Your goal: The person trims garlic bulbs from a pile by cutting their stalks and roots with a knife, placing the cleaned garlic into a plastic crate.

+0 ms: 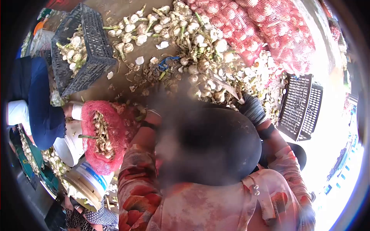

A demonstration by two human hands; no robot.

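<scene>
My right hand (252, 109), in a dark glove, is closed at the lower end of a long, narrow pinkish-brown object (228, 87); its kind is unclear. Loose garlic bulbs (198, 40) with stems lie heaped beyond my hands. My left hand (162, 98) reaches forward beside my knee, near the close edge of the heap. A dark smear over the view hides its fingers and anything in them. A red mesh sack (88, 133) with garlic in its mouth stands left of my left forearm.
Full red mesh sacks (277, 32) lie at the upper right. A black plastic crate (302, 107) stands at right; another crate (98, 42), holding garlic, is tilted at upper left. A co-worker's dark-blue sleeve (42, 104) and buckets (86, 175) are at left.
</scene>
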